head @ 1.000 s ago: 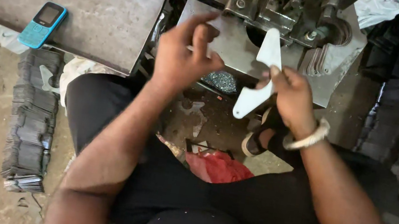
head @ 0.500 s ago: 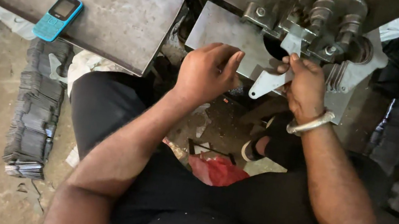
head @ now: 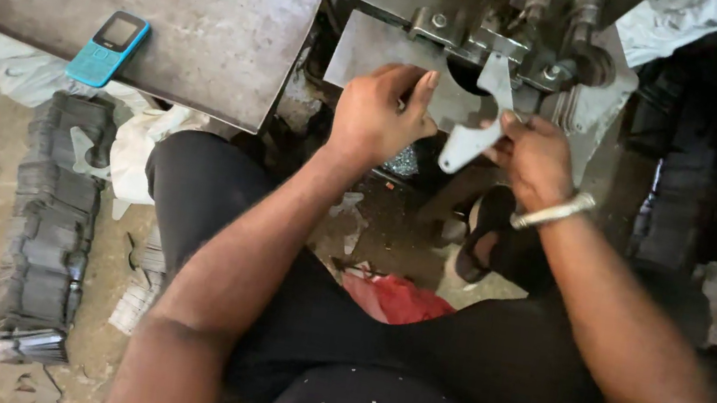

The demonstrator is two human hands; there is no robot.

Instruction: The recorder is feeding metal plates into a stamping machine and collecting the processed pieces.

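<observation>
Black trousers fill the bottom of the view, with a crumpled red cloth (head: 396,297) on the floor between the knees and a sandalled foot half hidden further up. Off to the side on the gritty concrete floor sits a long stack of grey cut pieces (head: 52,222), hard to tell exactly what they are. Both arms reach forward. Right hand (head: 534,157), with a silver bangle on the wrist, pinches a flat pale grey metal blank (head: 477,120), kind of a curved, wrench-like shape, held upright with its top end up against the machine (head: 518,22). Left hand (head: 380,119) is curled loosely just beside it, resting on the machine's steel plate, holding nothing I can see. Machine's upper part is cut off. Further left, a blue phone (head: 108,49) lies on the scuffed steel bench (head: 217,10).
</observation>
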